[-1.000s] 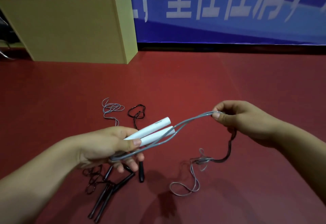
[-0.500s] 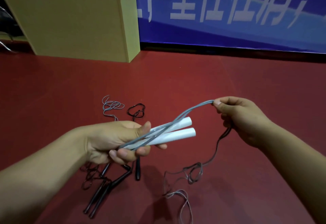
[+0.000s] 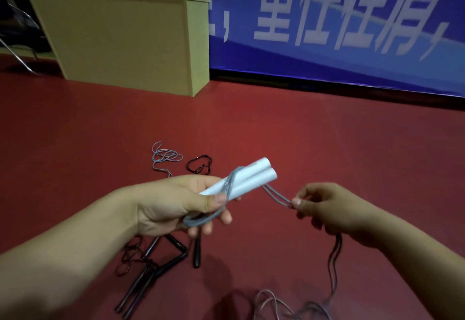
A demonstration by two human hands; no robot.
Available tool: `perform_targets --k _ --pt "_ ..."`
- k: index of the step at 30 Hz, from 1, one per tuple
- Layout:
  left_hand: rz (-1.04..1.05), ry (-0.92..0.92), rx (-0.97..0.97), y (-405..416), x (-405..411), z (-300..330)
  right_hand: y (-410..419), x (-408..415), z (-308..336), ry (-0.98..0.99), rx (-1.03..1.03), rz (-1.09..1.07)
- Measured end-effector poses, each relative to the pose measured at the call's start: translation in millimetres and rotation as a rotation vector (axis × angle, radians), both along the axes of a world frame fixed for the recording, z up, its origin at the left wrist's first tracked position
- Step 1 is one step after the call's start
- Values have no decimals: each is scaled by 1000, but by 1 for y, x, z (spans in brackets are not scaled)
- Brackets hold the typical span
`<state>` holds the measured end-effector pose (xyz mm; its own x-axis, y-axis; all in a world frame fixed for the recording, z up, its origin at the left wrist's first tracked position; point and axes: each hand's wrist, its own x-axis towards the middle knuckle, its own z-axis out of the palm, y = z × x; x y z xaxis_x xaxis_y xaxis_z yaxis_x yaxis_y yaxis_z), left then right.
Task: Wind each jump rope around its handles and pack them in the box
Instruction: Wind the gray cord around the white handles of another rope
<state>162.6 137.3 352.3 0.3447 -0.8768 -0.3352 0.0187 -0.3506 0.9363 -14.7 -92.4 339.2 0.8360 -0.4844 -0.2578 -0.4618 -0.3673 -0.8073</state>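
Note:
My left hand [image 3: 176, 206] grips two white handles [image 3: 247, 178] side by side, tips pointing up and right. A doubled grey cord [image 3: 276, 197] crosses over the handles, loops under my palm, and runs from behind the tips to my right hand [image 3: 327, 211], which pinches it lower right of the handles. The slack hangs below that hand and piles on the floor [image 3: 276, 304]. The cardboard box [image 3: 125, 40] stands at the back left, its inside hidden.
Black handles [image 3: 151, 277] with dark cord lie on the red floor under my left hand. Small grey [image 3: 164, 156] and black [image 3: 200, 164] cord coils lie farther out. A blue banner [image 3: 327, 17] covers the back wall.
My right hand has swung from above the handles down to their lower right, carrying the cord over and behind them. The handles tilted more upright.

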Motion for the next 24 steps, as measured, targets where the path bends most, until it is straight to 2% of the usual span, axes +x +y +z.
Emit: perform_targets --k 2,8,14,20,24 --pt "75 -19 -6 -4 0 -2 6 1 1 54 37 57" --pt "316 -138 7 -7 7 -9 26 12 11 -23 219 108" --pt "459 -345 5 -6 12 -16 31 20 5 14 116 11" --pt "403 -471 64 -5 17 -24 32 23 9 49 -82 -5" --pt "234 -594 214 0 21 -31 41 19 21 -24 97 128"
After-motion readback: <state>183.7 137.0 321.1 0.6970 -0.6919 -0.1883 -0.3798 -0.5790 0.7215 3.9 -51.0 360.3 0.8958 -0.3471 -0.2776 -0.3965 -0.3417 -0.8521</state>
